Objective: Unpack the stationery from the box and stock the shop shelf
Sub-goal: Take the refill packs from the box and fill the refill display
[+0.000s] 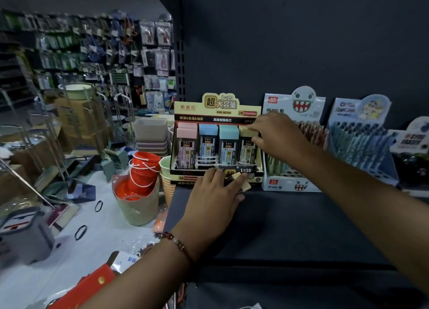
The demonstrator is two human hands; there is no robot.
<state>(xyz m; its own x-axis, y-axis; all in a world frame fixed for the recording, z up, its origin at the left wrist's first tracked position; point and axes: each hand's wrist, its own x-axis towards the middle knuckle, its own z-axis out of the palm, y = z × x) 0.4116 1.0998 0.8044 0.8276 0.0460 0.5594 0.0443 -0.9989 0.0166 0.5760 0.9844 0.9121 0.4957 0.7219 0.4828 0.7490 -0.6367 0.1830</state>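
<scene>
Display box of pencil-lead cases (217, 144) sits at the back-left of the dark shelf (290, 227), against the upright, header card up. Four columns of cases: pink, blue, teal, yellow.

Right hand (277, 136) reaches over the box's right end, fingers curled onto the yellow-capped case (247, 146) in the last column. Looks like seating or straightening it so the row faces out evenly.

Left hand (214, 195) rests on the shelf at the box's front lip, pinching a spare case (241, 181) with a cream cap. Likely doing double duty: bracing the box against sliding and keeping the next piece ready to slot in.

Just right of it stand more display boxes: a shark-face pen box (294, 141), then a cartoon pen box (362, 144), then one cut off by the frame edge. Front of the shelf is bare dark board.

Room: dim stationery shop. Left of the shelf, the floor holds stacked baskets (152, 134), red buckets in a green tub (139, 181), cups, wire racks, cartons. Far wall is pegboard hung with packets.
</scene>
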